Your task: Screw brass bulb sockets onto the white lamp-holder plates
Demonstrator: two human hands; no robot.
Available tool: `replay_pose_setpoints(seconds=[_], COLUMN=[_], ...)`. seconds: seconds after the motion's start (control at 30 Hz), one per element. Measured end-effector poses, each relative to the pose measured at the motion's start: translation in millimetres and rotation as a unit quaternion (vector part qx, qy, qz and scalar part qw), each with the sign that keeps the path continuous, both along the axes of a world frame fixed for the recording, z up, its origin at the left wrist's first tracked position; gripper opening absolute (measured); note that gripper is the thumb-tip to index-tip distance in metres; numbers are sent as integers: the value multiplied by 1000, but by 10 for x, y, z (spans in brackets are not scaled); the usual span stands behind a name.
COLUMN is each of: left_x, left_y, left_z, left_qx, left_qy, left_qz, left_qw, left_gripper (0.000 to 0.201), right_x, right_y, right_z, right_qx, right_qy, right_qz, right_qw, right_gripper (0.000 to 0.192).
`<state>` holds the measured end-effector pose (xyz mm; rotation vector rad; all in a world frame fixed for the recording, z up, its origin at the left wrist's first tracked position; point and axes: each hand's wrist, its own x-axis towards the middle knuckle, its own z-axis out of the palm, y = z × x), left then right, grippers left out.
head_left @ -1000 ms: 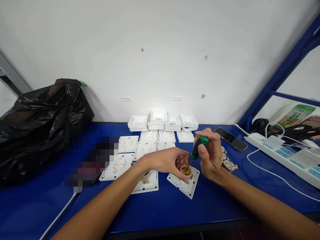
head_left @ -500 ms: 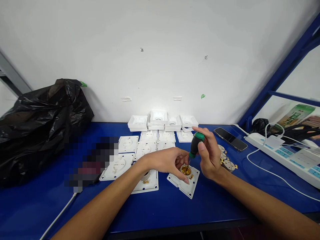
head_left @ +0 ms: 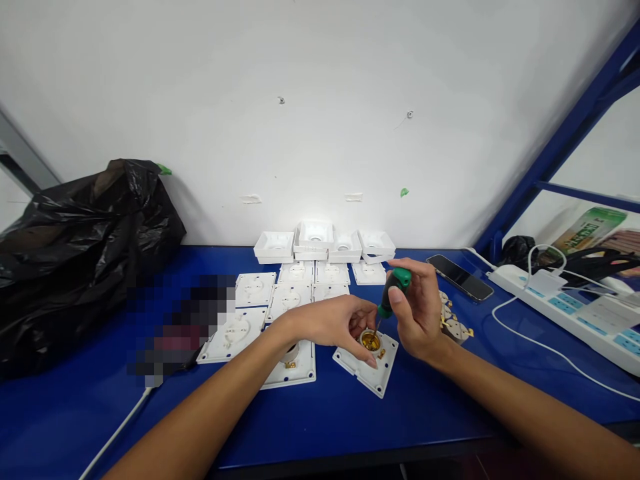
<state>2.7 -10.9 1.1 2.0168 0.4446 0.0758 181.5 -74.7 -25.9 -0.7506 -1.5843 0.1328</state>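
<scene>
My right hand (head_left: pixel 419 303) grips a screwdriver (head_left: pixel 395 288) with a black and green handle, tilted so its tip reaches into a brass-lined lamp socket (head_left: pixel 371 341). That round socket sits on a square white plate (head_left: pixel 373 378) lying on the blue table. My left hand (head_left: pixel 345 323) is curled around the socket, thumb on its near side and fingers behind. Partly under my left forearm lies another white plate (head_left: pixel 300 377) with a socket on it. Just right of my right hand are several round sockets with brass tabs (head_left: pixel 455 328).
Several white plates (head_left: pixel 256 290) lie in rows, with white square housings (head_left: pixel 275 245) stacked against the wall. A black bag (head_left: pixel 95 260) fills the left. At right are a phone (head_left: pixel 460 278) and a power strip (head_left: pixel 575 313) with a white cable.
The screwdriver handle leans slightly further right, and my right fingers have shifted on it. My left hand keeps its hold on the socket.
</scene>
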Motion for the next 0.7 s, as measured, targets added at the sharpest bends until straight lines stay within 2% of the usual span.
replay_pose_setpoints(seconds=[0.13,0.3,0.43,0.7], left_x=[1,-1,-1,-2], left_y=[0,9,7,-1], left_z=[0,-16,-8,14], left_qx=[1,0,5,3], left_qy=[3,2,4,10], left_qz=[-2,-8,-4,4], left_qw=[1000,1000,1000,1000], left_gripper=[51,49,47,48], right_x=[-3,-21,-29,-25], right_y=[7,2,11,22], right_z=[20,51,49,59], right_qx=[16,1,26,20], right_qy=[-17,-26,-10,11], right_qz=[8,11,26,19], right_qw=[1000,1000,999,1000], right_gripper=[39,38,37,40])
